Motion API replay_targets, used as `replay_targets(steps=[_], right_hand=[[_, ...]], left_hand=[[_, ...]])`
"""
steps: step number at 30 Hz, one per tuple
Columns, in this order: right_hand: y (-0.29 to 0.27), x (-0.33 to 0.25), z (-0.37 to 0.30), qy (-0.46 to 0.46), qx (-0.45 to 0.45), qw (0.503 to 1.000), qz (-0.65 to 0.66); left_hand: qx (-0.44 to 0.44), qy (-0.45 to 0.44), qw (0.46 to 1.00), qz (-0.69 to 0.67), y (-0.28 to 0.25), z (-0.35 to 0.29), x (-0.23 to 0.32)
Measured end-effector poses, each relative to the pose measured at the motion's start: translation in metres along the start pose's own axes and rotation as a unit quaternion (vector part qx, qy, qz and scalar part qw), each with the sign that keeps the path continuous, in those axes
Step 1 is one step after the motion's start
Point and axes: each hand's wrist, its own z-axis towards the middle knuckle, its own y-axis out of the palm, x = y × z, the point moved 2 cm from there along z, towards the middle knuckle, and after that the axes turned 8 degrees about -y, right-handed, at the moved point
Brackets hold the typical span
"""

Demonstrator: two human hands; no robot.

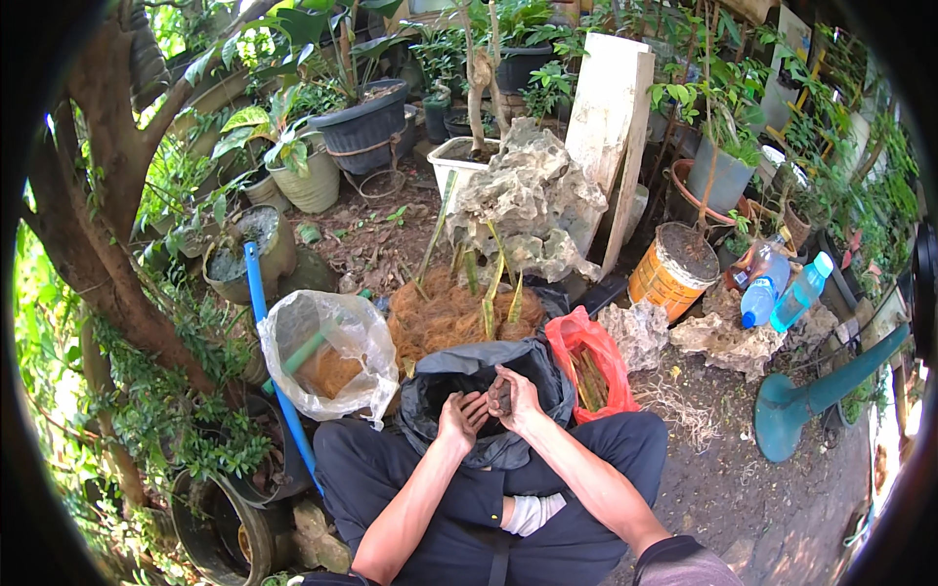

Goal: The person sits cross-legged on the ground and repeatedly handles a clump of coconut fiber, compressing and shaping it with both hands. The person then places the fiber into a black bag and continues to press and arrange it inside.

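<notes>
A black plastic bag (447,363) stands open against my crossed legs, its inside dark. Over its mouth, my right hand (522,400) curls around a brown clump of soil (500,395). My left hand (463,418) is beside it, palm turned up and fingers stretched out, with nothing lying in it that I can make out. To the left, a clear plastic bag (366,332) holds brown fibrous material (332,373). A red plastic bag (559,337) on the right contains long green-brown cuttings (590,379). Behind the black bag lies a heap of brown coconut fibre (430,317) with upright leaves.
A blue pipe (278,391) slants along my left side. Beyond the fibre sits a large rough rock (532,195), near a white board (604,107). An orange-yellow bucket (664,269), two bottles (782,288) and a green flared object (782,415) are on the right.
</notes>
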Motion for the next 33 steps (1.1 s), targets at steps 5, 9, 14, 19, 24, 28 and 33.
replay_targets(steps=[5, 9, 14, 19, 24, 28, 33], right_hand=[[-0.007, 0.001, 0.001, -0.253, -0.068, 0.923, -0.283], [0.027, -0.003, -0.03, -0.431, -0.212, 0.723, -0.496], [0.03, -0.004, -0.039, -0.544, -0.248, 0.586, -0.548], [0.026, -0.013, -0.038, -0.531, -0.201, 0.65, -0.505], [0.025, -0.016, -0.039, -0.517, -0.206, 0.645, -0.524], [0.033, -0.009, -0.043, -0.582, -0.238, 0.466, -0.622], [0.022, 0.005, -0.031, -0.535, -0.232, 0.447, -0.679]], left_hand=[[-0.023, -0.012, 1.0, -0.013, -0.005, 0.016, -0.008], [-0.108, -0.006, 0.989, -0.103, 0.009, -0.004, 0.0], [-0.102, -0.013, 0.982, -0.159, 0.007, -0.005, 0.005], [-0.031, 0.034, 0.987, -0.155, 0.006, -0.005, 0.011], [-0.01, 0.036, 0.993, -0.116, 0.01, -0.004, 0.02], [-0.05, -0.004, 0.995, -0.088, 0.001, -0.006, 0.024], [-0.13, -0.051, 0.989, -0.045, 0.016, -0.031, 0.025]])
